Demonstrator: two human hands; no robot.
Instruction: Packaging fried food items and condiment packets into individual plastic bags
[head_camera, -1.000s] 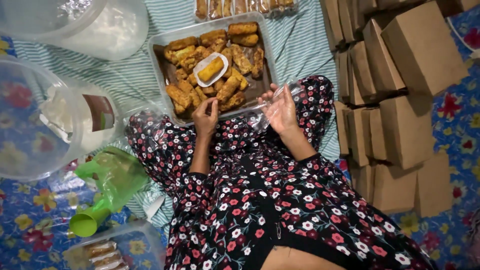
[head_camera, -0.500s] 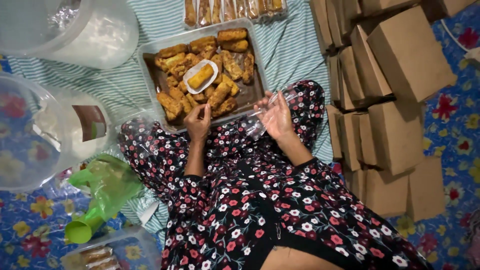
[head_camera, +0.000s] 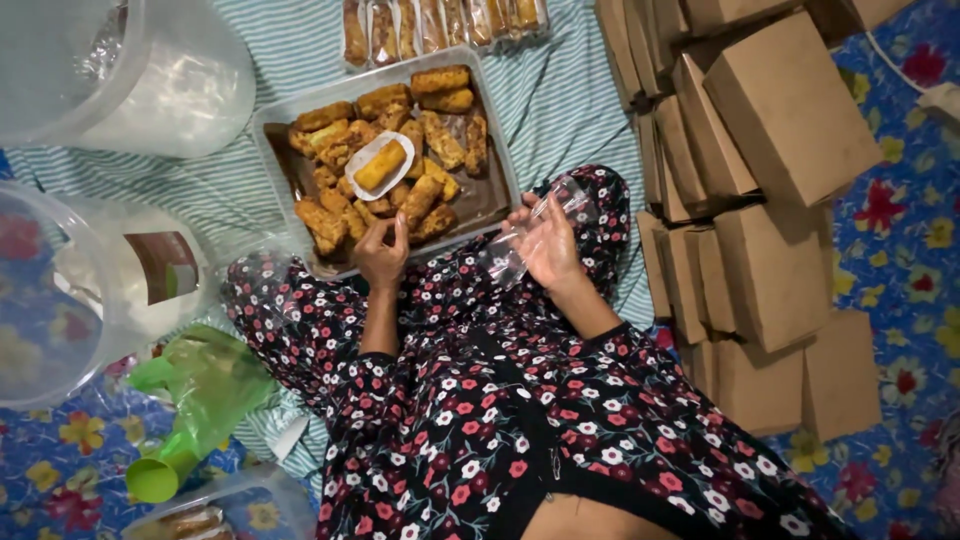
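While the right hand (head_camera: 552, 245) holds a clear plastic bag (head_camera: 520, 240) mouth-up beside it, the left hand (head_camera: 382, 255) pinches a fried roll (head_camera: 372, 228) at the tray (head_camera: 500, 170) edge.

Light is even and fairly bright, overhead, indoor. Shadows are soft and short under my left hand (head_camera: 381, 255) and along the stacked brown boxes (head_camera: 765, 190). Mild glare on the clear plastic tubs (head_camera: 150, 80) at top left and on the clear wrapper (head_camera: 535, 225) in my right hand (head_camera: 548, 250). Centre is sharp; the left edge is soft and smeared, with slight wide-angle stretch at the corners.
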